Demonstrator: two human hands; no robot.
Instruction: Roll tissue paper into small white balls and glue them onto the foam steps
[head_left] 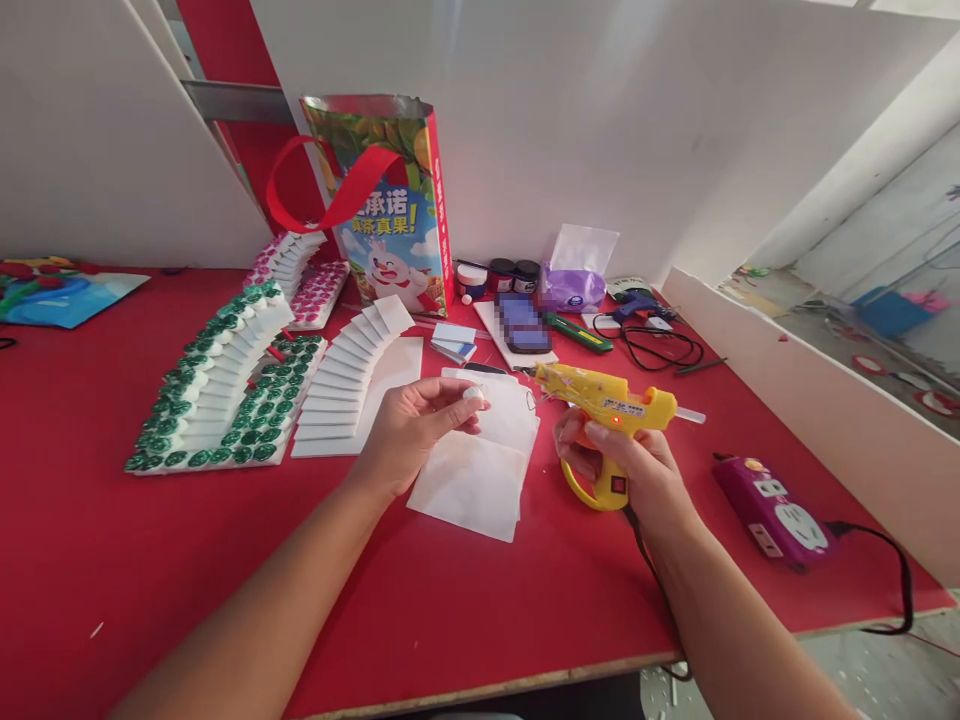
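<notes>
My left hand (424,425) pinches a small round white piece (473,393) between thumb and fingertips, above sheets of white paper (469,485). My right hand (637,460) grips a yellow hot glue gun (600,395) by its handle. Its nozzle points left toward the white piece, apart from it, and a clear glue stick (691,415) sticks out of the back. Left of the papers lies a curved fan of white stepped strips (345,385) on a white board. Farther left stands a similar stepped piece covered with green rosettes (225,400).
A carrier bag (390,220) with a red handle stands at the back, beside a pink-rosetted piece (319,295). A phone (523,322), a green utility knife (577,333) and a tissue pack (576,285) lie behind the glue gun. A purple power strip (772,512) sits at right.
</notes>
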